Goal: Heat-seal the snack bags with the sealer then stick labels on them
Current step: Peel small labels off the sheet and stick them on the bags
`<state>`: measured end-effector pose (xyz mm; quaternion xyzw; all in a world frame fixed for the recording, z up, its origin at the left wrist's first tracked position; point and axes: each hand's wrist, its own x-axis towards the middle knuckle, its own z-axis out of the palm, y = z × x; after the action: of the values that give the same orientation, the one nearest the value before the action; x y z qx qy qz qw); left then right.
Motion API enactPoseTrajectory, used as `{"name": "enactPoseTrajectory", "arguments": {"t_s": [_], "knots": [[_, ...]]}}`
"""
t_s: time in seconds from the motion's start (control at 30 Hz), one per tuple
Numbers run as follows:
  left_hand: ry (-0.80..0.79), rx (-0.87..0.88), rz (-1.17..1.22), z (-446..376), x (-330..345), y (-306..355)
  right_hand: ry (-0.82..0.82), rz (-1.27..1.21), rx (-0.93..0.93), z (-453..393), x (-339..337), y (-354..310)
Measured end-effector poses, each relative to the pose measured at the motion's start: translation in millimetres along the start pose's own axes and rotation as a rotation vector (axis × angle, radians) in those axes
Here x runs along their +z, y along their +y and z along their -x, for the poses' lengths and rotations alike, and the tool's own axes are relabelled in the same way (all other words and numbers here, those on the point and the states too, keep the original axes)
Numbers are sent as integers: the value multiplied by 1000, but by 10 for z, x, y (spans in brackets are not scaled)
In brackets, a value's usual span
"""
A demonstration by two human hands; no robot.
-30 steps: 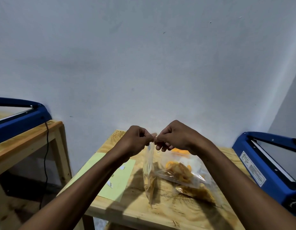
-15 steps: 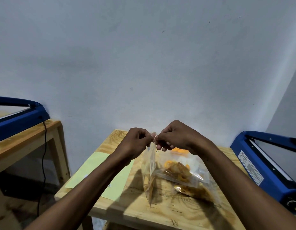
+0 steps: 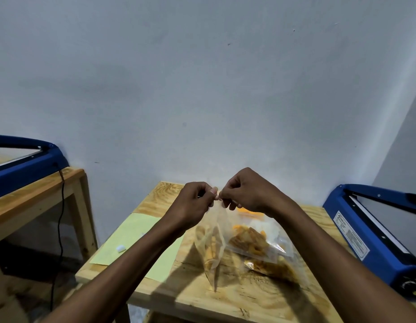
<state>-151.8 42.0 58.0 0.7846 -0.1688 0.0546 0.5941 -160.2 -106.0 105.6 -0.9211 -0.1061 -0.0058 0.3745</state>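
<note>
A clear snack bag (image 3: 211,248) with orange chips hangs upright over the wooden table (image 3: 237,299). My left hand (image 3: 190,206) and my right hand (image 3: 246,192) both pinch its top edge, fingertips almost touching. Behind it, more filled snack bags (image 3: 256,243) lie flat in a pile. A pale green label sheet (image 3: 134,238) lies on the table's left part, with a small white label (image 3: 120,248) on it. A blue heat sealer (image 3: 375,236) stands at the right, its arm raised.
A second blue sealer (image 3: 25,164) sits on a higher wooden table (image 3: 39,197) at the left, with a black cord (image 3: 60,217) hanging down its side. A white wall stands close behind the table. A gap separates the two tables.
Both hands have stayed pinched on the bag's top edge. The hanging bag has swung slightly, and my view has shifted a little to the left.
</note>
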Motion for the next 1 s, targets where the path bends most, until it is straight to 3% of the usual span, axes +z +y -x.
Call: {"name": "enactPoseTrajectory", "arguments": {"t_s": [0.23, 0.43, 0.7, 1.0], "knots": [[26, 1, -14, 12, -28, -40, 27, 39, -50, -32, 46, -5], [218, -18, -128, -5, 11, -45, 71, 22, -56, -54, 119, -27], [238, 36, -234, -42, 37, -44, 13, 68, -14, -65, 24, -108], [292, 46, -134, -98, 49, -36, -38, -119, 54, -53, -55, -113]]}}
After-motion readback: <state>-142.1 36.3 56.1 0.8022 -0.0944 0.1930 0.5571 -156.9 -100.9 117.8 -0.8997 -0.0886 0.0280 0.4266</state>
